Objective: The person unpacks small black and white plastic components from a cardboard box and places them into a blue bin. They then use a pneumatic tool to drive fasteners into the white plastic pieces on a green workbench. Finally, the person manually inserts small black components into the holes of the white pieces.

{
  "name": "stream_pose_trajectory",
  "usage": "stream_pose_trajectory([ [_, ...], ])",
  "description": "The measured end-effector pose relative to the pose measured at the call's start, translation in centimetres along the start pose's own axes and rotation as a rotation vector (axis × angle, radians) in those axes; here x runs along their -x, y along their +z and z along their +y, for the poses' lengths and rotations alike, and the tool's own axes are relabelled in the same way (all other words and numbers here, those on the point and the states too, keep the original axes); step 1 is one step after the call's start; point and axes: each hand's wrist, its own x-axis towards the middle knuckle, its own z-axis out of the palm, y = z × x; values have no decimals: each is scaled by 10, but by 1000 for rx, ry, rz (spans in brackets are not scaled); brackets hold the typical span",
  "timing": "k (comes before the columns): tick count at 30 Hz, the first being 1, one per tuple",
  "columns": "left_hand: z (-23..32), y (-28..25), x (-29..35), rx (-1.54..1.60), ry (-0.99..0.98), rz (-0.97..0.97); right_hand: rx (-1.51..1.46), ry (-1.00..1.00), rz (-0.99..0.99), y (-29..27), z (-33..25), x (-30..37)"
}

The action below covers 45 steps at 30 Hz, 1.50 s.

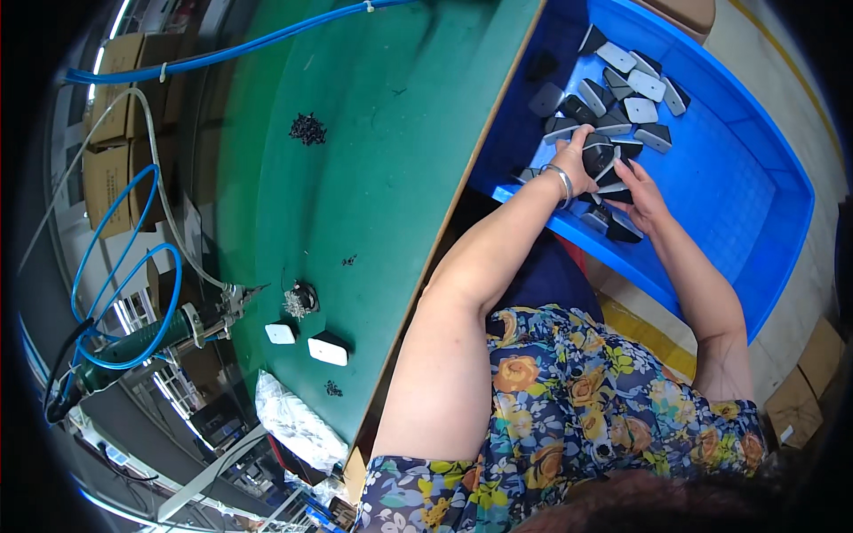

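Both my hands are inside the near side of a large blue plastic bin at the right. My left hand, with a silver bangle at the wrist, is closed around a black wedge-shaped part. My right hand lies just beside it, fingers bent in on a black part with a pale flat face. The fingers partly hide both pieces, and I cannot tell whether the two touch. Several more black parts with white or grey faces lie loosely heaped around and beyond my hands.
A green work table stands to the left, its edge running beside the bin. On it are a pile of small dark screws, two white-faced parts, a clump of silvery screws and a plastic bag. A green power screwdriver hangs at the far left.
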Motion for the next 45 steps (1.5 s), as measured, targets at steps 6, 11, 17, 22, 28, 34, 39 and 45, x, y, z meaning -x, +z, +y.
stream_pose_trajectory([
  [6, 18, -7, 11, 61, 151, 96, -1, -132, -10, 4, -17, 16],
  [11, 58, -18, 27, 52, 356, 250, 31, -347, -18, 2, -44, 34],
  [17, 112, -63, 77, 20, 546, 516, 107, -651, -160, 30, -102, 62],
  [22, 112, -117, 122, -69, 716, 906, 227, -909, -453, 114, -139, 70],
  [28, 73, -136, 137, -35, 498, 1200, 419, -797, -693, 188, -143, 45],
  [34, 55, -139, 130, -22, 444, 1375, 382, -915, -657, 213, -136, 20],
  [39, 51, -135, 115, 119, 409, 1374, 322, -1100, -396, 223, -126, 5],
  [45, 44, -132, 109, 268, 355, 1322, 576, -1400, 88, 229, -122, 10],
])
